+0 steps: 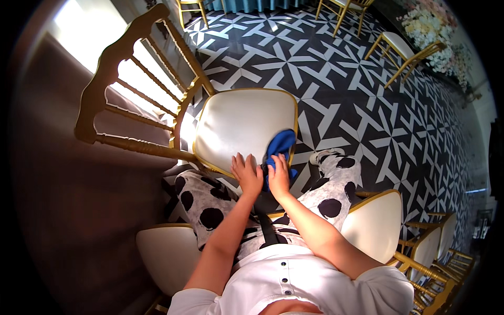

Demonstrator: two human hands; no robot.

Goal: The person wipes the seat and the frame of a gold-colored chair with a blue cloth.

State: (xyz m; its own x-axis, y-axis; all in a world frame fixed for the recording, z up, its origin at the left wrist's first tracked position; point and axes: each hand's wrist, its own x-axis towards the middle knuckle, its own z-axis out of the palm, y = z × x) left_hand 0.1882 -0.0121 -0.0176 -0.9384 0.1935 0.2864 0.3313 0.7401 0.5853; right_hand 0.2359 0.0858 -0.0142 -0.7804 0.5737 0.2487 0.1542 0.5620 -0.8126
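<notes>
In front of me stands a gold-framed chair with a white padded seat [240, 122] and a spindled gold backrest [108, 59] to the left. A bunched blue cloth [281, 142] with a dark edge lies over the seat's near right corner and hangs past its rim. My right hand [278, 177] grips the cloth, fingers laid over its middle. Close beside it, my left hand [249, 176] is at the near edge of the seat with its fingers apart. Its thumb is near the dark part of the cloth; whether they touch is unclear.
My knees in spotted trousers [330, 206] flank the near side of the chair. Beneath me is another white seat [372, 224]; more gold chairs [427, 244] stand at right. Across the patterned tile floor [283, 63] are a chair [397, 45] and flowers [429, 31]. A brown drape [90, 189] hangs left.
</notes>
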